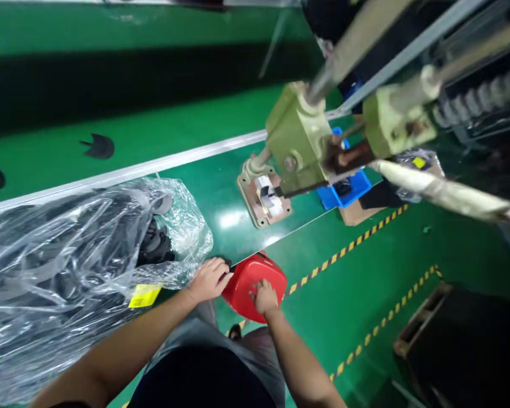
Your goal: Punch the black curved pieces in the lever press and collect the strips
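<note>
My left hand (pixel 212 279) is closed at the bench edge, with a small dark piece (pixel 226 263) at its fingertips; the piece's kind is not clear. Just left of it lies a clear plastic bag (pixel 191 226) with black and grey curved flat parts (pixel 156 241) at its mouth. My right hand (pixel 264 296) is over the seat of a red plastic stool (pixel 249 283), fingers bent and slightly apart, with nothing visible in them. Whether it presses on the seat cannot be told.
A green press (pixel 300 141) stands on the bench above a base plate (pixel 259 212) bearing a pale block (pixel 268 195). Behind it are a blue bin (pixel 357 190) and a cardboard box (pixel 352 214). A wooden pallet (pixel 423 317) is at lower right.
</note>
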Demonstrator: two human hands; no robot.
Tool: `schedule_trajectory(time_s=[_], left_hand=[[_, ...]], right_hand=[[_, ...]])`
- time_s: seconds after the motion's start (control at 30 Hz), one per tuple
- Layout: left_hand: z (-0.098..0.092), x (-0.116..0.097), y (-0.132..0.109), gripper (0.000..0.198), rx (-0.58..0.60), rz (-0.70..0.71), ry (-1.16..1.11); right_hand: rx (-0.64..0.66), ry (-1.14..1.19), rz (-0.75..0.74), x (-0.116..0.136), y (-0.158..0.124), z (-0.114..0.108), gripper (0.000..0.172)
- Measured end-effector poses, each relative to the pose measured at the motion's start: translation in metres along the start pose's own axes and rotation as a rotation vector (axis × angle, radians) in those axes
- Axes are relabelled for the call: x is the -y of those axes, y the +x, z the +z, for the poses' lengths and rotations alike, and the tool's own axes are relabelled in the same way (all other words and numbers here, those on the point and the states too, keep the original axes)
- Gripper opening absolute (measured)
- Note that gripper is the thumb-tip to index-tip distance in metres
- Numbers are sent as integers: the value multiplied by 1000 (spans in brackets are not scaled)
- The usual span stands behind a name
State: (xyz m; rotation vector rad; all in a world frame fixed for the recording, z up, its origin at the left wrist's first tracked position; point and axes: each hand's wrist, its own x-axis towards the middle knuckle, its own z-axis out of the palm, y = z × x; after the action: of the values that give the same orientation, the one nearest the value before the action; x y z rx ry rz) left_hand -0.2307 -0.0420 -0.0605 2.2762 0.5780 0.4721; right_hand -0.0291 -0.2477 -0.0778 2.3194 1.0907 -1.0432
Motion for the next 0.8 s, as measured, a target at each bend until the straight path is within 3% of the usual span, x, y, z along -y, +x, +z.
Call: schedule_trajectory(time_s=[0.13,0.23,0.5,0.63,0.8], left_hand=[[0,-4,-1,18,-10,24,-29],[2,-4,-3,18,-19,30,-49],[4,-5,-3,15,-80,-24,-124],[1,-11,1,17,-142,-106,-124],[13,-13,0,19,-198,-226,-79]], right_hand=[[-16,-26,-74,27,-11,-49,45],[-27,-23,-95,29,-17,-73,45],[-137,-117,-87,-23,-20,-161,46],[82,-265,-244,-38,27,-186,45],[393,-485,-469,-42,123,-161,47]])
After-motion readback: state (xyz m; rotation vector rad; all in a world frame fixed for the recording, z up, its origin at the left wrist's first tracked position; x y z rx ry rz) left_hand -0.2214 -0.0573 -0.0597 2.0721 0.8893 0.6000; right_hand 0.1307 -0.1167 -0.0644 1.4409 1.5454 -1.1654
